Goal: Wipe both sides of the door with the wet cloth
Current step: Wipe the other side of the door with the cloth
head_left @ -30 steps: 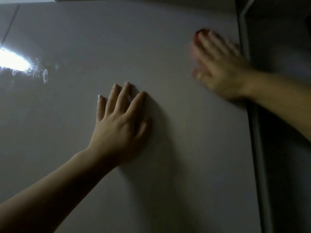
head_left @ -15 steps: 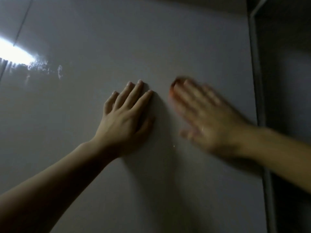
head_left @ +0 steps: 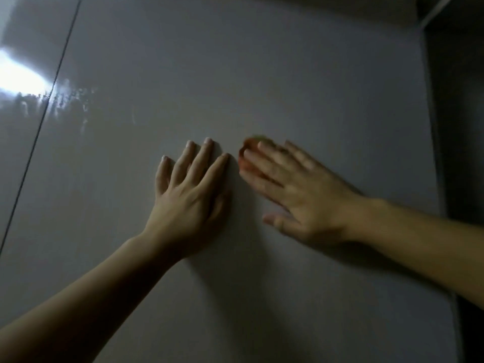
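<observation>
The pale glossy door (head_left: 262,69) fills the view. My left hand (head_left: 190,197) lies flat on it at the middle, fingers straight and pointing up. Just to its right, my right hand (head_left: 296,195) presses flat on the door with straight fingers, blurred by motion. A reddish-orange cloth (head_left: 248,153) peeks out from under its fingertips; most of the cloth is hidden beneath the palm.
The door's right edge (head_left: 432,153) meets a dark gap and frame on the right. A thin vertical seam (head_left: 44,119) runs down the left side. Wet streaks and a bright light reflection (head_left: 23,77) show at the upper left.
My right hand with the cloth has swept from the upper right near the door's edge down and left, ending beside my left hand. The left hand has stayed flat on the door.
</observation>
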`<move>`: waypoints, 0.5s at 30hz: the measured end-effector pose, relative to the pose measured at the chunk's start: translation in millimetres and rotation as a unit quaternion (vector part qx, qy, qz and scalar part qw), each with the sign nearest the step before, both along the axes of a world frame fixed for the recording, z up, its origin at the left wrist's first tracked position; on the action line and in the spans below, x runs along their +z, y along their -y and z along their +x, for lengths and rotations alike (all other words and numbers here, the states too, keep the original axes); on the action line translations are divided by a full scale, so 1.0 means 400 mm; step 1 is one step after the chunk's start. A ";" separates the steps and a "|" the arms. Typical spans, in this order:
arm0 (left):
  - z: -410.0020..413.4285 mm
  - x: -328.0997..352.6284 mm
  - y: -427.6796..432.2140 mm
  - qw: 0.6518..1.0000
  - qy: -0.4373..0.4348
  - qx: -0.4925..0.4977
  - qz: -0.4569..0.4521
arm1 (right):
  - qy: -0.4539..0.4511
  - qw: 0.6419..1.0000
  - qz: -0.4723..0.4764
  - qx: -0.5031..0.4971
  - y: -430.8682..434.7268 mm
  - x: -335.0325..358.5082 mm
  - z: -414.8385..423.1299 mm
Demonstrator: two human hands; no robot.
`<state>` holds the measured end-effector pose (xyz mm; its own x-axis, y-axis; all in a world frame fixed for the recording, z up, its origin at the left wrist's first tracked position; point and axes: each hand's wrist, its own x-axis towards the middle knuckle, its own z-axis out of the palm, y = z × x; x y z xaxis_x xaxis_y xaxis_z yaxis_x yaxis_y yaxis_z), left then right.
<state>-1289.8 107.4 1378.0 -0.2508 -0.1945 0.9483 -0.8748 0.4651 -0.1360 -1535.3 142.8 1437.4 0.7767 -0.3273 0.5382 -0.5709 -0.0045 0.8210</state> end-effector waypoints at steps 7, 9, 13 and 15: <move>0.053 0.005 -0.005 0.999 0.003 -0.037 -0.024 | 0.338 0.941 -0.019 -0.025 -0.028 0.297 0.030; 0.082 0.004 -0.006 0.999 -0.019 -0.040 -0.025 | 0.282 0.959 -0.029 -0.029 -0.013 0.242 0.086; 0.161 0.002 0.008 0.998 -0.054 0.010 -0.015 | -0.010 1.000 -0.005 0.012 0.032 0.012 0.148; 0.194 -0.001 0.026 0.998 -0.051 0.024 0.004 | -0.025 1.000 0.002 0.001 0.033 0.045 0.150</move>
